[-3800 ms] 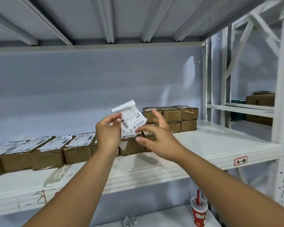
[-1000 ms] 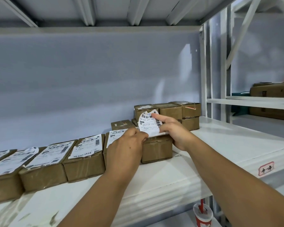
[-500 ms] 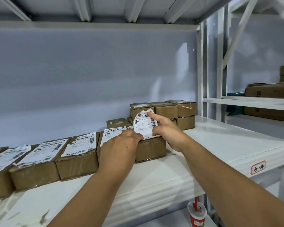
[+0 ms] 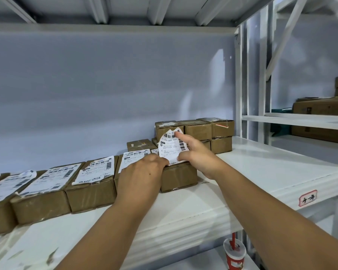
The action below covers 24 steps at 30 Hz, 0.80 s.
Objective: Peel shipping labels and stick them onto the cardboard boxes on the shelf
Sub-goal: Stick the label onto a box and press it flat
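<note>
A white shipping label [image 4: 169, 148] stands curled above a brown cardboard box [image 4: 179, 177] on the white shelf [image 4: 252, 172]. My left hand [image 4: 142, 173] presses the label's lower left corner onto the box top. My right hand [image 4: 195, 152] pinches the label's right edge, thumb at the bottom and index finger near the top barcode. The label's lower edge touches the box; its upper part is still lifted. To the left runs a row of labelled boxes [image 4: 94, 181].
Unlabelled boxes [image 4: 207, 129] are stacked at the back by the white upright post [image 4: 239, 84]. The neighbouring shelf bay holds larger cartons [image 4: 320, 108]. A red and white cup with a straw [image 4: 234, 253] stands on the lower level.
Since 3.8 s ago the label came down from mid-air to the box top. Over the last second both hands stay on it, with the label's lower edge pressed down.
</note>
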Tool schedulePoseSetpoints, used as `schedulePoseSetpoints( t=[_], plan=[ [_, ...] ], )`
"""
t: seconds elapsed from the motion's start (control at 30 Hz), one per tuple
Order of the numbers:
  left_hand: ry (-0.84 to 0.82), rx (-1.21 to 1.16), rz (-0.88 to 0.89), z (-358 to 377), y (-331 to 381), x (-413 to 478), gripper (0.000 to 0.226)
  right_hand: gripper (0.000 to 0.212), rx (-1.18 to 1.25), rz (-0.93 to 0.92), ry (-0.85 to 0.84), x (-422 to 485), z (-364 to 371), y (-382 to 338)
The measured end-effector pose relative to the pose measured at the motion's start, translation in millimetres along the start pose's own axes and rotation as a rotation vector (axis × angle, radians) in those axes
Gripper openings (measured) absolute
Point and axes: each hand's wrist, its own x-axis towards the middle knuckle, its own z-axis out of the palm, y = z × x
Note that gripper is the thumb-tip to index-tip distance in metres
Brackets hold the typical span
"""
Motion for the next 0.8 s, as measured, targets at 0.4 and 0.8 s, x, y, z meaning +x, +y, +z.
schedulePoseSetpoints(
  t=[0.4, 0.8],
  plan=[
    [0.028, -0.010, 0.018, 3.0, -2.3, 1.5, 0.046, 0.076, 0.050, 0.025, -0.005, 3.7, -0.6, -0.6],
    [-0.057, -0.001, 0.050, -0.5, -3.3, 0.5, 0.049, 0.047, -0.078, 0.074, -0.046, -2.7, 3.0, -2.4]
  ],
)
